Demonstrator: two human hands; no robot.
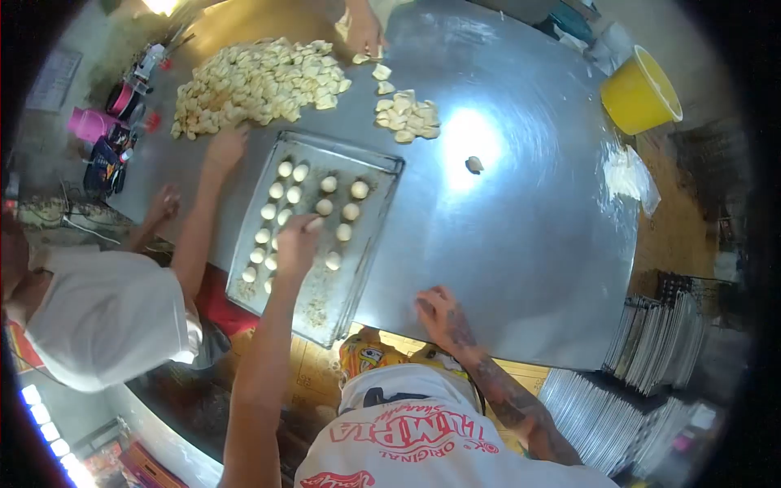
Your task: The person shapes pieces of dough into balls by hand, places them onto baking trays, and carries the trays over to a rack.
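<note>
Hands [439, 313] apart; left [298, 241] over tray [356, 264]

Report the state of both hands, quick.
Left hand: fingers curled above the tray; whether it holds a dough ball cannot be told.
Right hand: loosely open, fingers bent, at the table's near edge; nothing visibly held.

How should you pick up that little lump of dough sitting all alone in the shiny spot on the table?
I'd pinch the lump of dough gently across its sides, coming from above and the near side, where the right hand is. It looks small and roundish, and bare table surrounds it, so nothing should get in the way.
</note>
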